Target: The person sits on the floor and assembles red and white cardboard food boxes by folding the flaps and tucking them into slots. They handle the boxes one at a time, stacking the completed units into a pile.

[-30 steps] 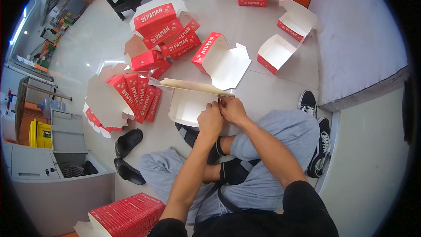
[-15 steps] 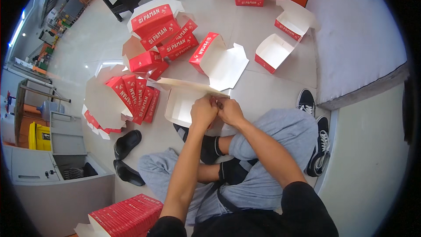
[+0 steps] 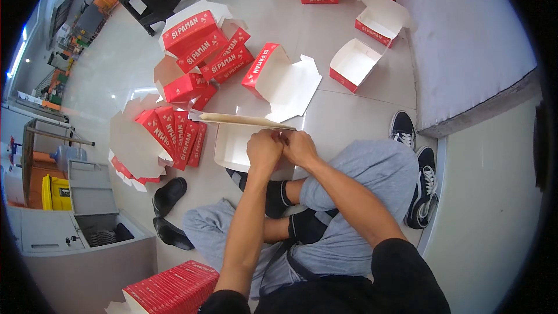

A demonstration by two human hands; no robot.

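Note:
An open cardboard box (image 3: 231, 145), white inside, sits on the floor just in front of my crossed legs, its lid flap standing up at the far side. My left hand (image 3: 265, 150) and my right hand (image 3: 300, 149) meet at its right end, fingers bent and pinched on the cardboard there. The hands cover most of that corner, so the exact fold between the fingers is hidden. Beyond the lid, a red and white box (image 3: 273, 78) lies open with its white flap spread on the tiles.
Red boxes (image 3: 200, 46) lie piled at the far left, with more fanned out (image 3: 174, 136) nearer. Two open boxes (image 3: 356, 65) stand by the wall at right. Stacks of flat red cartons (image 3: 171, 291) are at lower left and far back. Black slippers (image 3: 170, 196) and sneakers (image 3: 427, 189) flank my legs.
The lid flap has tilted more upright, so its edge now faces me. Both hands stay pinched at the same corner. The whole view has shifted slightly.

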